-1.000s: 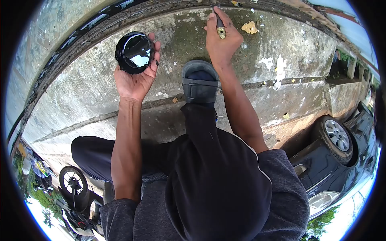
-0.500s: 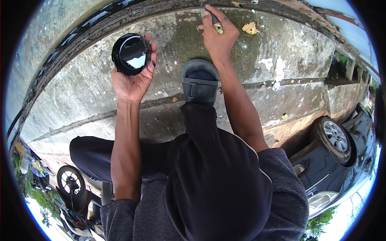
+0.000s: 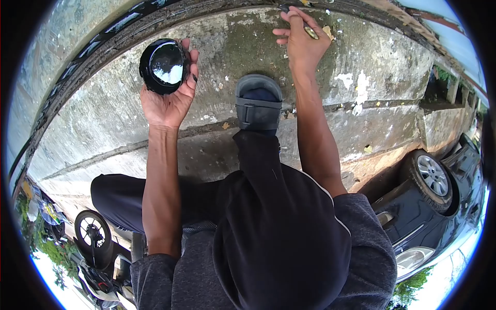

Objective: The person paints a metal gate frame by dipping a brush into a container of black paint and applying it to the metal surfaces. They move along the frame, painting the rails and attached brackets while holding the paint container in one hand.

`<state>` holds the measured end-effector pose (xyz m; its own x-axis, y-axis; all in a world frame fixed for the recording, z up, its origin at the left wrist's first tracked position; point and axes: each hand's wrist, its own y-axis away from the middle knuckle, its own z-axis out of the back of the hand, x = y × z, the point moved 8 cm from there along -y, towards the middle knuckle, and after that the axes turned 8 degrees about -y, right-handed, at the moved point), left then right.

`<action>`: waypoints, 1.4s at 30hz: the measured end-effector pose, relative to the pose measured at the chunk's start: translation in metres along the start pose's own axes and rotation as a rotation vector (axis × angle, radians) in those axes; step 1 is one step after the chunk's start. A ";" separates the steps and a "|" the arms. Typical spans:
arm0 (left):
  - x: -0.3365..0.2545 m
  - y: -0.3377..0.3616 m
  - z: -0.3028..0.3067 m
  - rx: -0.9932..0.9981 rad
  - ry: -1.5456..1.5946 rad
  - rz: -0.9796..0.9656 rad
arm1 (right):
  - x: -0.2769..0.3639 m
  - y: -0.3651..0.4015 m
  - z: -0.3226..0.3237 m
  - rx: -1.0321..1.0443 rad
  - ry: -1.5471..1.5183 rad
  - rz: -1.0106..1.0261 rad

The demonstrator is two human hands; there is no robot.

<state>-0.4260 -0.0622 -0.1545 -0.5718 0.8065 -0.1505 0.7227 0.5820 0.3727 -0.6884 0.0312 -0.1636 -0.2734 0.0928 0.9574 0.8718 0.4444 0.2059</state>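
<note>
My left hand point(image 3: 170, 106) holds a round black container of glossy black paint point(image 3: 166, 64) from below, fingers curled around its right side. A dark smudge marks one fingertip. At the upper middle, my right hand point(image 3: 306, 49) grips a paintbrush point(image 3: 311, 32); its pale handle end with a hole shows beside the thumb, and its dark tip pokes out beyond the fingers. Most of the brush is hidden by the hand. Just past that tip runs a dark bar point(image 3: 111, 33) along the wall's edge, shiny black on its left stretch.
My sandalled foot point(image 3: 258, 106) rests on the stained concrete point(image 3: 206, 113) between my arms. A dark car point(image 3: 439, 206) stands at the right and a motorcycle point(image 3: 93, 237) at the lower left. Dry leaf bits and white paint spots point(image 3: 361, 85) lie on the concrete.
My right hand has moved right with the paintbrush, its wrist turned and some fingers loosened. My left hand and the paint container have shifted slightly left and up.
</note>
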 end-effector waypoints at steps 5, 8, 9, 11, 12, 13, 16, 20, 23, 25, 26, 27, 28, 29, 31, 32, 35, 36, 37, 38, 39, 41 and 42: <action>-0.002 -0.003 0.002 -0.015 -0.030 -0.008 | -0.024 -0.019 -0.005 -0.015 -0.166 -0.146; -0.003 -0.001 -0.001 0.000 -0.016 -0.009 | -0.015 -0.029 0.020 -0.136 -0.159 -0.154; -0.004 -0.002 0.000 0.005 -0.016 -0.005 | -0.017 -0.027 0.021 -0.098 -0.190 -0.157; -0.002 -0.002 0.000 0.005 -0.018 0.000 | -0.019 -0.024 0.024 -0.029 -0.252 -0.156; -0.001 -0.003 0.001 -0.001 -0.019 -0.001 | -0.021 -0.022 0.012 0.052 -0.196 -0.233; 0.000 -0.003 0.001 -0.006 -0.022 -0.003 | -0.022 -0.023 0.010 0.037 -0.208 -0.223; -0.002 -0.004 0.000 0.004 -0.013 -0.010 | -0.027 -0.042 0.011 -0.014 -0.245 -0.180; -0.006 -0.004 0.000 0.025 0.002 -0.009 | -0.012 -0.023 0.033 -0.125 -0.274 -0.093; -0.006 -0.003 0.001 0.013 0.002 -0.008 | -0.024 0.003 -0.008 0.062 -0.209 -0.269; -0.006 -0.003 0.001 0.008 0.007 -0.008 | -0.037 -0.001 -0.025 0.059 -0.248 -0.287; -0.007 -0.002 0.000 0.010 0.000 -0.009 | -0.041 -0.006 -0.031 0.035 -0.273 -0.272; -0.008 -0.002 -0.001 0.010 -0.007 -0.010 | -0.045 -0.011 -0.035 0.011 -0.299 -0.259; -0.009 -0.002 -0.002 0.012 -0.014 -0.013 | -0.044 -0.017 -0.031 -0.038 -0.345 -0.221; -0.011 -0.002 -0.003 0.009 -0.032 -0.019 | -0.044 -0.017 -0.025 -0.034 -0.341 -0.211; -0.013 0.001 -0.006 -0.006 -0.066 -0.026 | -0.036 -0.005 -0.018 -0.035 -0.330 -0.196; -0.013 0.001 -0.004 -0.012 -0.069 -0.023 | -0.038 -0.004 -0.020 -0.029 -0.329 -0.214; -0.011 -0.002 -0.002 -0.009 -0.051 -0.009 | -0.039 -0.005 -0.032 -0.013 -0.323 -0.253; -0.010 -0.003 -0.002 0.002 -0.029 -0.009 | -0.040 -0.009 -0.031 -0.060 -0.389 -0.243; -0.011 -0.004 -0.002 0.012 -0.007 -0.010 | -0.039 -0.010 -0.027 -0.077 -0.384 -0.235; -0.012 -0.005 -0.003 0.026 -0.012 -0.011 | -0.039 -0.008 -0.021 -0.091 -0.378 -0.229; -0.012 -0.005 -0.004 0.034 -0.017 -0.012 | -0.036 -0.003 -0.018 -0.108 -0.372 -0.229; -0.012 -0.003 -0.004 0.030 -0.024 -0.009 | -0.037 0.004 -0.022 -0.081 -0.297 -0.297; -0.010 -0.004 -0.003 0.023 -0.023 -0.005 | -0.041 0.003 -0.024 -0.085 -0.255 -0.333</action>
<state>-0.4240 -0.0732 -0.1517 -0.5666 0.8055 -0.1735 0.7287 0.5882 0.3508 -0.6652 0.0074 -0.1975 -0.6277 0.1785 0.7577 0.7467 0.4132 0.5212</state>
